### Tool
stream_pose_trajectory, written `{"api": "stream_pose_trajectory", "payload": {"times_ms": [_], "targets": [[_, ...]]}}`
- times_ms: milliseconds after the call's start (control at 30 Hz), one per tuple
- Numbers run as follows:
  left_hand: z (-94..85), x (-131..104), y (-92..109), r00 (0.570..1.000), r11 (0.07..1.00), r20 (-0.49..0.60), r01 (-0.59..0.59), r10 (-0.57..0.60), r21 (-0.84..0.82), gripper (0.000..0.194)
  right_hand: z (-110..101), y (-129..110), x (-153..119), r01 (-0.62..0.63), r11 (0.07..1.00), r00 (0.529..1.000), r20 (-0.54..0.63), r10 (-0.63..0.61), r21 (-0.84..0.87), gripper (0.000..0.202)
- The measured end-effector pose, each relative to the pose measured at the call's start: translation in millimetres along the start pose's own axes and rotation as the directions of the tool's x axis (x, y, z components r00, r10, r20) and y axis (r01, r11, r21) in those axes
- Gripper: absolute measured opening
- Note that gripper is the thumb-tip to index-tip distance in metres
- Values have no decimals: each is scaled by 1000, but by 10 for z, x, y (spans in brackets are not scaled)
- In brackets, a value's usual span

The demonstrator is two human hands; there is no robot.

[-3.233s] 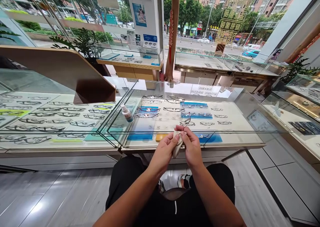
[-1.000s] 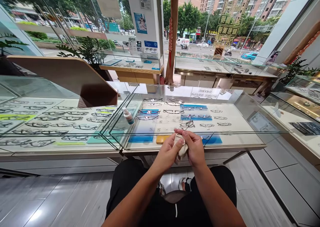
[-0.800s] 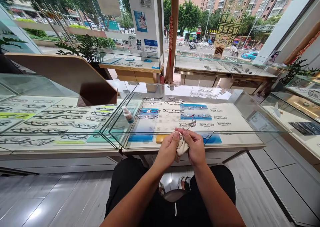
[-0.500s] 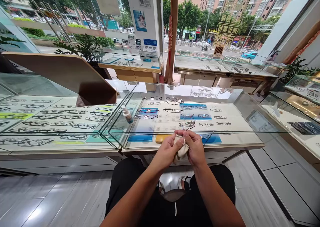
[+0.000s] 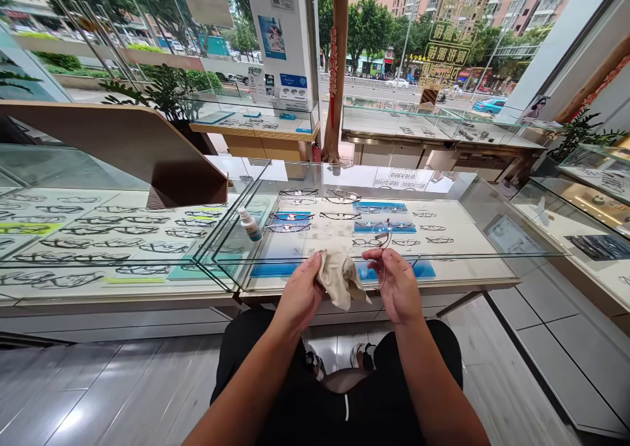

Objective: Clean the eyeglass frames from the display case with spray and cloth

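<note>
My left hand (image 5: 299, 295) pinches a crumpled beige cleaning cloth (image 5: 339, 279); my right hand (image 5: 396, 287) grips thin-rimmed metal spectacles (image 5: 382, 239) by one temple, lenses raised clear.

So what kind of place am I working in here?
Most likely an optician's shop. Glass display cases hold rows of spectacle frames, a spray bottle stands on the glass, and the left hand holds a cloth while the right hand pinches thin-rimmed glasses.
</note>
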State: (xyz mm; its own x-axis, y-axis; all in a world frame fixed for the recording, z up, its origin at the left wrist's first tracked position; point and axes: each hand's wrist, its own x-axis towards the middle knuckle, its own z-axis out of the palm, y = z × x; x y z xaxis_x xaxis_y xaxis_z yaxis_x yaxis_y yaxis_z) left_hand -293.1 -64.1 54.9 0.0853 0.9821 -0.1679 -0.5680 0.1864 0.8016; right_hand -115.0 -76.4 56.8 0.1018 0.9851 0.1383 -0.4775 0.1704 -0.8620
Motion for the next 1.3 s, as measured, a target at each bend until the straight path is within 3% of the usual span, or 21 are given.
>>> {"api": "stream_pose_trajectory", "payload": {"times_ms": [167, 400, 600, 867, 1067, 1133, 1300], "targets": [[41, -27, 107, 995, 996, 51, -82, 81, 33, 52, 30, -3, -100, -38, 995, 988, 144, 51, -93, 25], [95, -39, 70, 972, 960, 205, -162, 115, 228, 46, 99, 100, -115, -103, 978, 957, 250, 147, -179, 28], [163, -45, 65, 952, 973, 307, -78, 8, 215, 45, 110, 205, -124, -142, 980, 935, 306, 180, -142, 26], [195, 13, -77, 982, 978, 176, -100, 68, 184, 60, 95, 220, -180, -67, 964, 929, 337, 154, -256, 26], [116, 44, 21, 911, 988, 411, -29, -36, 149, 44, 33, 211, -187, -119, 973, 937, 303, 176, -199, 27], [126, 32, 18, 918, 985, 397, -55, -15, 163, 46, 35, 230, -193, -124, 972, 933, 311, 183, -200, 27], [189, 15, -69, 976, 979, 204, -113, 77, 172, 50, 93, 281, -244, -94, 959, 929, 322, 181, -266, 25]]}}
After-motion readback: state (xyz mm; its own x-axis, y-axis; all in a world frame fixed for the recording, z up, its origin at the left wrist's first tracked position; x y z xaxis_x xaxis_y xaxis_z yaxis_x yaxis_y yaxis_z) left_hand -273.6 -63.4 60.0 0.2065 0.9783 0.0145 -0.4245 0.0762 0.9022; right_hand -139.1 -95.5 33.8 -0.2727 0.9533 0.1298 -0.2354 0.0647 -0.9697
